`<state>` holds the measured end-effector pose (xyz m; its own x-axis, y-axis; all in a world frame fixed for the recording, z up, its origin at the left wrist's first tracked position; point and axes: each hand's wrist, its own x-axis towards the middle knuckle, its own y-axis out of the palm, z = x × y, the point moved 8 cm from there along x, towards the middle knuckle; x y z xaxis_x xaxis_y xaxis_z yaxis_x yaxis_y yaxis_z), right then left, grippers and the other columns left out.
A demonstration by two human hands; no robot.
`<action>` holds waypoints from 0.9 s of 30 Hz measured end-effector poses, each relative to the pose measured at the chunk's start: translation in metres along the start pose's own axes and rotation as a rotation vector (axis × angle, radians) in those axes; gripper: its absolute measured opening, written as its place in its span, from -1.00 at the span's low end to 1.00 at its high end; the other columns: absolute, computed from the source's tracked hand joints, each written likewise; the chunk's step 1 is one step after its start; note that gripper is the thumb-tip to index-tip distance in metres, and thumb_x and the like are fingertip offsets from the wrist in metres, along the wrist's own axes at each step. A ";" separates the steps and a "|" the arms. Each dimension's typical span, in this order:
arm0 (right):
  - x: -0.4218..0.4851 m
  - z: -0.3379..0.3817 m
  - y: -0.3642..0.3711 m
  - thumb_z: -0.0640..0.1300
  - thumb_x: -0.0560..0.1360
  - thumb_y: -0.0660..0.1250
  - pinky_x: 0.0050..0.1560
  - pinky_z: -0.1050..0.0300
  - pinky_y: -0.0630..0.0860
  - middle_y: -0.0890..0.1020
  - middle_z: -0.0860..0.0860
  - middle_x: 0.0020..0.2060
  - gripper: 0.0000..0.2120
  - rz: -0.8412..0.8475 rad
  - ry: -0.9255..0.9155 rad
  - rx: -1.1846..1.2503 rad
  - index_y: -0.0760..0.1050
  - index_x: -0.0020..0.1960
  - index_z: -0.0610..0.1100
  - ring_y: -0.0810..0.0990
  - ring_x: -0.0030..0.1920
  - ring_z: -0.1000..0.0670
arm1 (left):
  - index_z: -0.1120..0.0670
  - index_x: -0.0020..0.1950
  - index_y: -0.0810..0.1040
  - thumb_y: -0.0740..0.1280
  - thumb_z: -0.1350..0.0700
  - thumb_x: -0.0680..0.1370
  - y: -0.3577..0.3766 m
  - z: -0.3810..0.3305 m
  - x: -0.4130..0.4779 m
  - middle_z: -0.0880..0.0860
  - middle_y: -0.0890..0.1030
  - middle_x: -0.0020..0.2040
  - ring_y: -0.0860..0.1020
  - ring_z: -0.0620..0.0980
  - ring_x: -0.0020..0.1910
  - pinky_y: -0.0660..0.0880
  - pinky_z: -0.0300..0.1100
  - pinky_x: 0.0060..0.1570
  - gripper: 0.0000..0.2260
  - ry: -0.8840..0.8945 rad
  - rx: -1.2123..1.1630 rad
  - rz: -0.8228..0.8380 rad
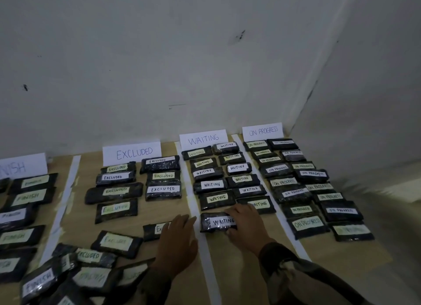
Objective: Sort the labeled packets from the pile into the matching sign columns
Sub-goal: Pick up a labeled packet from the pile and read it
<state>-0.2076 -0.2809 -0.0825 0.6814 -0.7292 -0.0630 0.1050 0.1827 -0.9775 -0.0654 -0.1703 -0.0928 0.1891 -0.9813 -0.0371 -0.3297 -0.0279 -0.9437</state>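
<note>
The right hand [245, 225] grips the right end of a WAITING packet [216, 222], fingers over its far edge and thumb at its near edge. This packet lies flat at the near end of the left row under the WAITING sign [203, 139].

The left hand [178, 238] rests palm down, fingers extended, on the right end of an EXCLUDED packet [152, 231]. That packet lies at the near end of the column under the EXCLUDED sign [132, 153].

White paper strips [209, 259] divide the table [239, 270] into columns. The unsorted pile [68, 275] lies at the near left. The FINISH sign [22, 166] and ON PROGRESS sign [262, 131] head the outer columns.
</note>
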 end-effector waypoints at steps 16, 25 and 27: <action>0.018 -0.007 0.019 0.06 0.27 0.50 0.35 -0.14 0.32 0.57 0.00 0.12 -0.41 -0.044 -0.042 -0.049 0.50 0.27 -0.02 0.54 0.17 -0.06 | 0.07 0.26 0.50 0.46 0.05 0.32 0.008 0.013 0.005 0.06 0.54 0.21 0.51 0.12 0.22 0.48 0.05 0.15 -0.49 -0.044 -0.014 -0.021; 0.018 0.075 0.010 -0.08 0.25 0.38 0.19 -0.13 0.43 0.60 0.03 -0.08 -0.62 -0.187 -0.237 0.138 0.57 0.07 -0.04 0.58 -0.02 -0.03 | 0.04 0.13 0.56 0.57 0.06 0.12 -0.015 0.037 -0.022 0.04 0.61 0.07 0.61 0.11 0.06 0.56 0.00 -0.06 -0.41 -0.122 0.012 -0.092; 0.023 0.101 0.016 -0.09 0.31 0.32 0.23 -0.14 0.40 0.60 -0.01 -0.03 -0.62 -0.154 -0.283 0.130 0.54 0.12 -0.07 0.56 0.02 -0.07 | 0.05 0.14 0.54 0.56 0.04 0.13 -0.022 0.050 -0.029 0.06 0.62 0.06 0.62 0.13 0.04 0.57 0.03 -0.08 -0.40 -0.149 0.011 -0.102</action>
<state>-0.1171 -0.2280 -0.0788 0.8223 -0.5463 0.1597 0.3018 0.1806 -0.9361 -0.0176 -0.1315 -0.0870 0.3565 -0.9342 0.0114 -0.2922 -0.1231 -0.9484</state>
